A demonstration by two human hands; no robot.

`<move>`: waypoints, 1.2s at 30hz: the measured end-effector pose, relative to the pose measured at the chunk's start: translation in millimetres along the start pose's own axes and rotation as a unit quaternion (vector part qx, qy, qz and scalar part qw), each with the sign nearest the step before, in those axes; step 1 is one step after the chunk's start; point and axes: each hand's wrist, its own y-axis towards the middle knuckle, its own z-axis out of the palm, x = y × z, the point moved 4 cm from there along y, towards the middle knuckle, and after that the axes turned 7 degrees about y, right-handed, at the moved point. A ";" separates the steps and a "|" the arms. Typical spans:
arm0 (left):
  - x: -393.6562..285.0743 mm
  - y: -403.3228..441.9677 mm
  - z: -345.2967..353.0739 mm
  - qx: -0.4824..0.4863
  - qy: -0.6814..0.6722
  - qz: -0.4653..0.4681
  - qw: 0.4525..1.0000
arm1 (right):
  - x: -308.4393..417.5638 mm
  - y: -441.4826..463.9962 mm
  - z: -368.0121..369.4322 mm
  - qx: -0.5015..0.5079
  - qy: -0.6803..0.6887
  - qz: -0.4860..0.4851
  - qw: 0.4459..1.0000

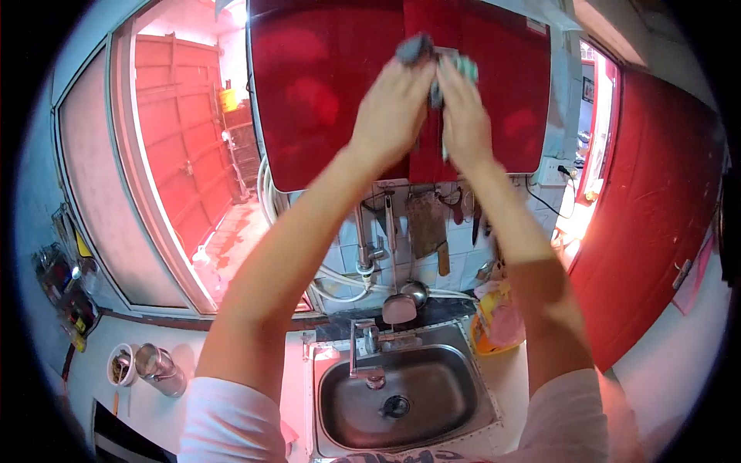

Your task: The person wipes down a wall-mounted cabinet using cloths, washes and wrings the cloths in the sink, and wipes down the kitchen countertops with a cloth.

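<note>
Both my arms reach up to a glossy red wall-mounted unit (324, 85). My left hand (392, 108) is closed, with a dark grey, cloth-like bundle (415, 48) showing above its fingers. Close beside it, my right hand (467, 123) is closed on a pale green, cloth-like piece (468, 68). Motion blur hides whether the dark and green parts belong to one cloth. The hands are near the middle of the red front, over a vertical strip; contact with it is hard to judge.
Below lies a steel sink (332, 417) with a faucet (363, 347). A cleaver (424, 224) and ladles (400, 309) hang under the red unit. An orange-yellow basket (485, 339) stands right of the sink. A metal canister (162, 370) and white cup (121, 364) stand left.
</note>
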 end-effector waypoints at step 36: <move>-20.2 -9.1 10.3 0.010 -0.069 -0.047 0.996 | -7.5 -7.3 1.8 -0.044 0.060 0.045 0.996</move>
